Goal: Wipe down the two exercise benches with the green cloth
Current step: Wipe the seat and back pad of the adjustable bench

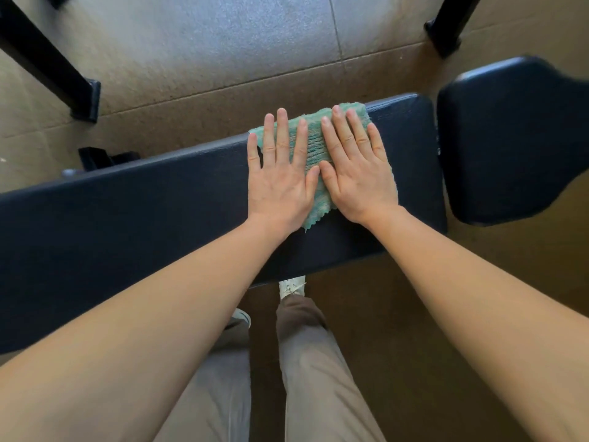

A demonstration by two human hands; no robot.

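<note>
"Pressing on the green cloth (314,148), are both hands flat?"

"Yes. The left hand (280,183) and the right hand (360,180) lie palm down on it, side by side, thumbs nearly meeting. The fingers are straight, a little spread, and point away from the person. Neither hand curls round the fabric. Both are wide and flat on top of it."

"Where does the cloth lie against them?"

"Under both palms. A strip of it shows in the gap between the hands. Its far edge pokes out past the right hand's fingertips, and a fringe runs along that hand's outer side. A frayed corner sticks out near the wrists. The left hand's little finger lies about along the cloth's left edge."

"And where on the exercise bench?"

"On the long dark pad of the exercise bench (127,224), toward its right end, with the cloth reaching the pad's far edge. Most of the pad stretches away to the left of the hands."

"Anything beside it?"

"A second dark pad (510,138) sits just right of the long one, with a narrow gap between them. I can't tell whether it belongs to the same bench. Black frame legs (47,59) stand on the tiled floor (223,59) beyond. Beige trousers (318,362) and a light shoe (291,287) show below the pad's near edge."
</note>
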